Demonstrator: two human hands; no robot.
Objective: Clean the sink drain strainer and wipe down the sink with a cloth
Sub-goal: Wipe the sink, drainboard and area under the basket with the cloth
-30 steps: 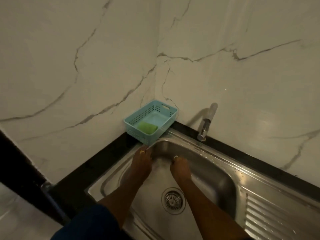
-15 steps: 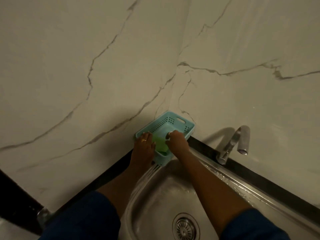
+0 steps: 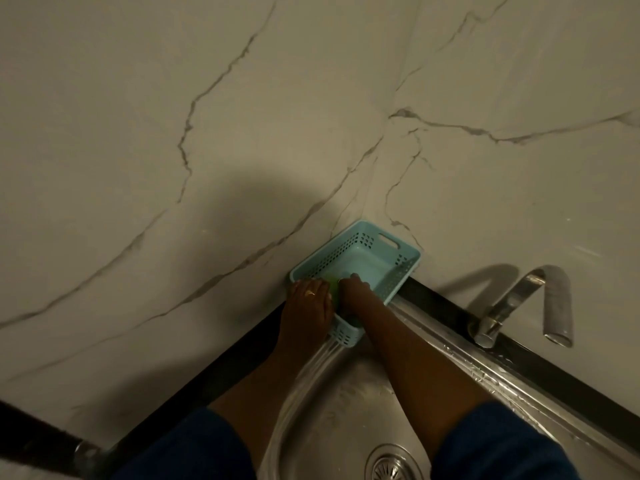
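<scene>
A light blue plastic basket [image 3: 408, 254] stands in the corner on the black counter, at the sink's far left edge. Inside it lies a green cloth [image 3: 333, 285], mostly covered by my hands. My left hand [image 3: 308, 303] lies over the basket's near left rim, its fingers bent over the edge. My right hand [image 3: 353, 292] reaches into the basket, and its fingers curl down onto the green cloth. The round metal drain strainer [image 3: 393, 465] sits in the bottom of the steel sink [image 3: 339, 403], below my forearms.
A steel tap [image 3: 519, 306] rises from the sink's back rim on the right, its spout pointing down. Marble-look wall panels meet in the corner behind the basket. A black counter strip [image 3: 214, 372] runs along the sink's left side.
Both hands rose from the sink bowl to the basket. The right hand went in onto the green cloth, and the left settled on the rim. My view moved closer.
</scene>
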